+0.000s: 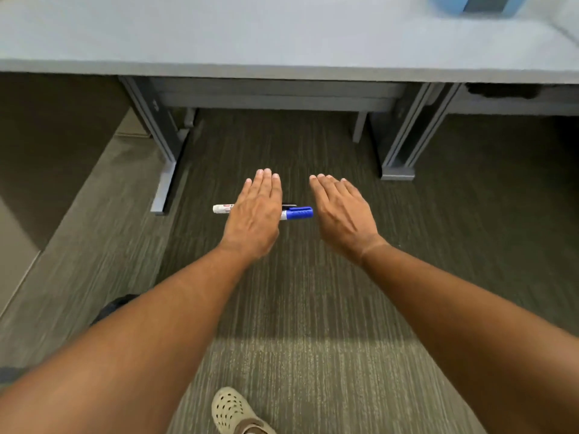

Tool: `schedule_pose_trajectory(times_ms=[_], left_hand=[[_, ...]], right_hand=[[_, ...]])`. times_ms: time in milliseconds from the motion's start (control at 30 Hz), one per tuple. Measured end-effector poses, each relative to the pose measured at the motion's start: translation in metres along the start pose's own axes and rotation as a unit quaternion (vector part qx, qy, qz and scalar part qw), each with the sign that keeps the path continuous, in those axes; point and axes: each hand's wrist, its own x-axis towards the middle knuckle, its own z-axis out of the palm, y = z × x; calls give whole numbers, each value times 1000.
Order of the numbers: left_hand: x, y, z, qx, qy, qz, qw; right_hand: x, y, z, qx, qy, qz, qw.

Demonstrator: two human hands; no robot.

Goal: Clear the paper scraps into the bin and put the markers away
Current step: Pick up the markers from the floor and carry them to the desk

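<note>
My left hand (255, 219) is stretched out palm down over the carpet, fingers straight and together. A white marker with a blue cap (299, 213) crosses under its palm. The marker's white end (223, 208) sticks out to the left and the cap to the right. It seems pinned there by the hidden thumb. A thin dark tip of a second marker (289, 205) shows just behind the blue cap. My right hand (343, 214) is flat and palm down beside the cap, holding nothing. No paper scraps or bin are in view.
A grey desk (282, 42) spans the top, with metal legs at the left (163, 170) and right (404, 158). A blue object (476, 4) sits on its far right corner. Striped carpet lies below, with my foot in a beige clog (235, 411) at the bottom.
</note>
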Motion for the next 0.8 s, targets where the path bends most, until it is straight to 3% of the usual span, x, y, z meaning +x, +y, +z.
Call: schedule_pose_trajectory(times_ms=[467, 800], left_hand=[[42, 80, -242, 19, 154, 20, 988], [57, 139, -371, 20, 265, 37, 963]], right_hand=[[-19, 97, -243, -52, 145, 19, 988], [-37, 136, -378, -104, 211, 49, 971]])
